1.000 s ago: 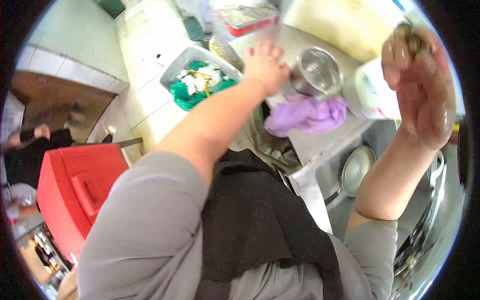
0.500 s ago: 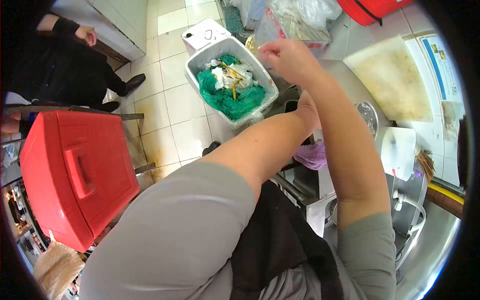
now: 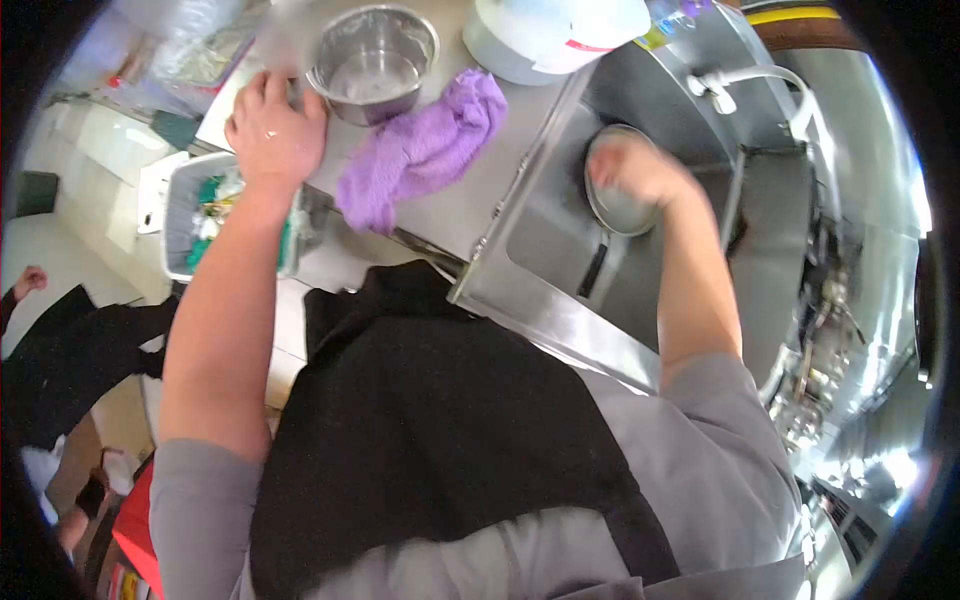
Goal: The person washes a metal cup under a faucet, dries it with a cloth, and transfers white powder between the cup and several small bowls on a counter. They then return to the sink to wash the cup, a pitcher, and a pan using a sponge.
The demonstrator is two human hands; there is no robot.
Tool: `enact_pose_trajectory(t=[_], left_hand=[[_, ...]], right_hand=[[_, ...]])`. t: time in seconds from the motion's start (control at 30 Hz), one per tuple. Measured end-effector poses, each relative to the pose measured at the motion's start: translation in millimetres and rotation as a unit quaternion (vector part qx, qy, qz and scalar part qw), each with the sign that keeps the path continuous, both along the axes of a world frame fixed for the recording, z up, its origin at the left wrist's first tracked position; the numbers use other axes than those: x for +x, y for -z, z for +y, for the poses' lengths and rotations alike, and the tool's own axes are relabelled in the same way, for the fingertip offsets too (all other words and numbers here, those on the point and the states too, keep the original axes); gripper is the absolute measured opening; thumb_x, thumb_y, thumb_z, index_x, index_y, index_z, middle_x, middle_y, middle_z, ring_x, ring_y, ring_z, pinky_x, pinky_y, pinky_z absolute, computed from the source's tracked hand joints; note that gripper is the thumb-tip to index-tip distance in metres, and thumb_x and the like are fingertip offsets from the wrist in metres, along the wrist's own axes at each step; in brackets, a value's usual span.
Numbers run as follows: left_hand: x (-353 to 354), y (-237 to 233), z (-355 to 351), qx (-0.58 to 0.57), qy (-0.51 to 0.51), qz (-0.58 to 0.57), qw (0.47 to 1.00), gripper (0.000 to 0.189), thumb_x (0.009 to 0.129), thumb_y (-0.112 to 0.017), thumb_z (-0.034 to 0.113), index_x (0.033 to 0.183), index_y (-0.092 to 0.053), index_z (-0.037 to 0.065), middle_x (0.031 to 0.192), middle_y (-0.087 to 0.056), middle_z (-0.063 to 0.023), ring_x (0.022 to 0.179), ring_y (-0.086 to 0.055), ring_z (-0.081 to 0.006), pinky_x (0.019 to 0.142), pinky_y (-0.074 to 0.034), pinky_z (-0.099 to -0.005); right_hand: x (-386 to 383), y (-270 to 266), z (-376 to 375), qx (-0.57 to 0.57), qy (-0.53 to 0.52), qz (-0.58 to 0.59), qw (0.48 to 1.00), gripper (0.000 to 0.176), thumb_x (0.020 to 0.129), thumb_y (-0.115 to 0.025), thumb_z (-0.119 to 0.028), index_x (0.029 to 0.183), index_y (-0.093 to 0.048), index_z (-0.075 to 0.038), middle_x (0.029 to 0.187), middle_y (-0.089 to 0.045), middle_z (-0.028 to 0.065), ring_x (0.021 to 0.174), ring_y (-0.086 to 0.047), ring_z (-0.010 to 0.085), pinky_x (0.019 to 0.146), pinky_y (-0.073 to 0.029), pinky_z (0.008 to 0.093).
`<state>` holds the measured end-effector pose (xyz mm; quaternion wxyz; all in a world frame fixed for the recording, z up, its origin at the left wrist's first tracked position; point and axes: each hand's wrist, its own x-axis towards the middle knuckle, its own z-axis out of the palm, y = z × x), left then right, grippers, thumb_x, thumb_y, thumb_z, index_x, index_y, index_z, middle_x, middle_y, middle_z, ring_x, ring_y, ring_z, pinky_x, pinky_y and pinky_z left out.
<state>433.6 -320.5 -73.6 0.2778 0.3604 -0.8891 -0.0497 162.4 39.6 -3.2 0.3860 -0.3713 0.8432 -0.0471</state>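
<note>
My left hand (image 3: 275, 138) lies with its fingers spread on the steel counter (image 3: 465, 175), beside a round metal pot (image 3: 372, 85). A crumpled purple cloth (image 3: 425, 150) lies on the counter near the pot. My right hand (image 3: 640, 172) is inside the metal sink (image 3: 550, 235), over a round, shallow pan (image 3: 628, 215) with a dark handle. Motion smears its fingers, so I cannot make out whether they grip anything. The pan lies on the sink bottom, handle toward me.
A white tub (image 3: 550, 40) stands behind the cloth. A white tap (image 3: 715, 90) rises at the sink's back. Left of the counter is a grey bin (image 3: 180, 225) with a green bag and rubbish. Another person in black (image 3: 75, 360) is at the far left.
My view has swung right from the bin to the counter and sink. The arms have uncrossed: my left hand is now on the counter, and my right hand is in the sink.
</note>
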Motion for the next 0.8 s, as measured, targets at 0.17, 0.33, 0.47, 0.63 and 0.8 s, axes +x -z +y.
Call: enact_pose_trajectory(t=[0.17,0.33,0.47,0.63,0.8], left_hand=[[0.7,-15.5,-1.0,0.158,0.007,0.016,0.987,0.038,0.075,-0.064,0.020,0.108,-0.064,0.004,0.111,-0.063,-0.0178,0.108,-0.058,-0.0371,0.094,-0.046,-0.0495],[12.8,-8.8,23.3,0.077,-0.028,-0.021,0.996,0.040,0.083,-0.064,0.026,0.121,-0.058,0.014,0.136,-0.047,-0.0149,0.133,-0.040,-0.0320,0.110,-0.031,-0.0486],[0.5,-28.8,24.5,0.084,-0.013,-0.047,0.995,0.047,0.083,-0.064,0.030,0.126,-0.055,0.013,0.137,-0.047,-0.0143,0.131,-0.042,-0.0335,0.109,-0.031,-0.0504],[-3.9,-26.1,14.2,0.072,-0.015,-0.042,0.996,0.042,0.084,-0.063,0.030,0.122,-0.055,0.014,0.134,-0.048,-0.0130,0.131,-0.042,-0.0325,0.108,-0.030,-0.0494],[-8.6,-11.5,17.0,0.053,-0.015,-0.040,0.998,0.042,0.083,-0.064,0.030,0.121,-0.056,0.015,0.134,-0.049,-0.0140,0.130,-0.042,-0.0331,0.107,-0.031,-0.0490]], right_hand=[[20.9,293.7,110.4,0.226,-0.110,0.202,0.947,0.033,0.093,-0.051,-0.023,0.116,-0.069,-0.006,0.114,-0.068,0.0207,0.113,-0.062,0.0341,0.104,-0.042,0.0512],[11.1,346.9,130.8,0.029,0.204,0.234,0.950,0.041,0.097,-0.052,-0.025,0.128,-0.057,0.001,0.132,-0.056,0.0267,0.118,-0.056,0.0387,0.099,-0.047,0.0460],[-11.4,344.1,117.9,0.184,0.112,0.237,0.947,0.049,0.099,-0.049,-0.029,0.138,-0.049,0.002,0.135,-0.054,0.0259,0.122,-0.056,0.0362,0.099,-0.047,0.0457],[-24.5,373.1,111.6,0.153,0.296,0.144,0.932,0.054,0.101,-0.043,-0.038,0.141,-0.049,-0.002,0.140,-0.052,0.0230,0.124,-0.055,0.0345,0.101,-0.047,0.0469],[-25.8,335.7,92.8,0.233,0.169,0.155,0.945,0.066,0.102,-0.032,-0.053,0.143,-0.047,-0.004,0.141,-0.052,0.0238,0.128,-0.052,0.0373,0.105,-0.042,0.0512]])
